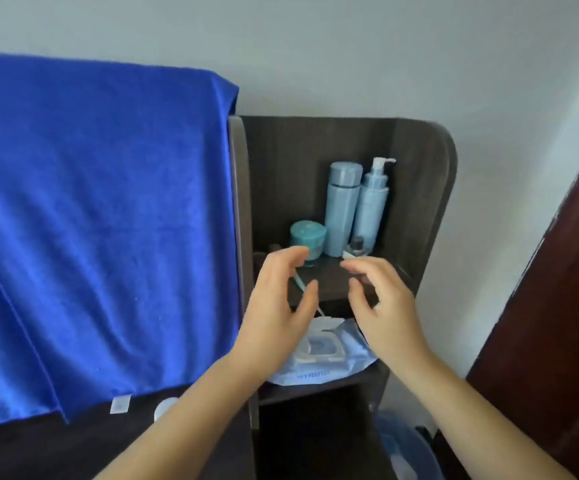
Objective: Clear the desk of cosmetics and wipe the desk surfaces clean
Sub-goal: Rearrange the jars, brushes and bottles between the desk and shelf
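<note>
Cosmetics on dark shelf (333,271): teal jar (308,237), tall blue bottle (342,209), pump bottle (372,206) at back, just beyond both hands, left hand (277,306) and right hand (381,306) empty, fingers curled apart, wipes pack (322,355) on lower shelf beneath them, blue towel (97,220) at left.

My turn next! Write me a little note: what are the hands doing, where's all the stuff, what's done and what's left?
Left hand and right hand: both open and empty, over the upper shelf.
Back of that shelf: teal jar, tall blue bottle, pump bottle.
Wipes pack: shelf below.
Done: nothing visibly removed or wiped.
Left: take the cosmetics off, then wipe.
</note>
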### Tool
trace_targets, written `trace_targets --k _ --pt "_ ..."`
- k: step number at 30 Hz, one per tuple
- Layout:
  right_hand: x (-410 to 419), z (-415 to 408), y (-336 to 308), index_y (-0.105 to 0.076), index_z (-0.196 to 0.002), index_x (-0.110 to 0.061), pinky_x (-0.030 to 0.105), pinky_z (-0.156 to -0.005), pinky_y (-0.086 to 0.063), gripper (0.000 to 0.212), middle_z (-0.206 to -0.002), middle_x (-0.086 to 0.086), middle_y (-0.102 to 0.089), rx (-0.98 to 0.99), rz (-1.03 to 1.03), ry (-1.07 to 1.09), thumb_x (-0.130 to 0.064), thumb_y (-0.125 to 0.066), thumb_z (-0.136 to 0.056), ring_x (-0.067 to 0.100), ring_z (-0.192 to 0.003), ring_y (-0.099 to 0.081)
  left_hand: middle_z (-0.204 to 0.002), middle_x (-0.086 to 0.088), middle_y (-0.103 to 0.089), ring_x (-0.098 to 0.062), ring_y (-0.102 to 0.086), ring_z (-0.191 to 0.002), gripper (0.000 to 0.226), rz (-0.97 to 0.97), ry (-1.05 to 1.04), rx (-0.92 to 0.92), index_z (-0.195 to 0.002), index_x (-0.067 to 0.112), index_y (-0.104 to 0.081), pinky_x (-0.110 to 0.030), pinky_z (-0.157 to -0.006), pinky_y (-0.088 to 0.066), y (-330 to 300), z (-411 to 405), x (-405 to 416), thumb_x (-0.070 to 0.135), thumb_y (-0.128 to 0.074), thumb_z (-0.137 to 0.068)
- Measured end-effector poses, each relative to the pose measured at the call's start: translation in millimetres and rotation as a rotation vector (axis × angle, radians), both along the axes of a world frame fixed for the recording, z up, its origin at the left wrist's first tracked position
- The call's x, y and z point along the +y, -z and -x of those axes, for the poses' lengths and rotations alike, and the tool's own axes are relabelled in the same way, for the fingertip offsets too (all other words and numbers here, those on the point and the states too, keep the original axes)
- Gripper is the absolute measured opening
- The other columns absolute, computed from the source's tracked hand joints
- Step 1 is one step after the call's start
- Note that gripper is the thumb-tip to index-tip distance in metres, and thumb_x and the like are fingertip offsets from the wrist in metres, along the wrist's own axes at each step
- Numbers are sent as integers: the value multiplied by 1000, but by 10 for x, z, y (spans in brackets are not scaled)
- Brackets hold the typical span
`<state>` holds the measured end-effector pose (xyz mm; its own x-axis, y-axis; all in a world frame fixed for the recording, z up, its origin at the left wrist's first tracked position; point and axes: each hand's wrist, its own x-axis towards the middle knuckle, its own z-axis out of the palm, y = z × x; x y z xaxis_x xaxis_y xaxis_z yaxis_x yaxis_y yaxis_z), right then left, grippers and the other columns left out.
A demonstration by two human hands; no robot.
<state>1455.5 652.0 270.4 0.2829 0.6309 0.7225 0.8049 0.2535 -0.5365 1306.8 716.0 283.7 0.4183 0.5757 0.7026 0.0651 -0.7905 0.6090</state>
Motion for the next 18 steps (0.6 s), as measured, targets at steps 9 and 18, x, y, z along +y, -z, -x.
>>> trace_targets --k 9,18 --pt "696 -772 9 -48 -115 -8 40 -80 -44 49 -118 13 -53 -35 448 416 -45 -58 -85 31 -110 -50 -141 -18 -26 -33 -31 -128 82 373 -421 444 -142 7 -16 -41 -106 -30 -223 -1061 856 30 -67 -81" --pt "699 -860 132 -52 -107 -8 37 -71 -45 40 -109 11 -57 -41 288 334 -41 -58 -86 28 -101 -54 -133 -16 -38 -32 -44 -118 72 379 -474 422 -136 10 -26 -40 -97 -40 -195 -1057 790 19 -69 -79"
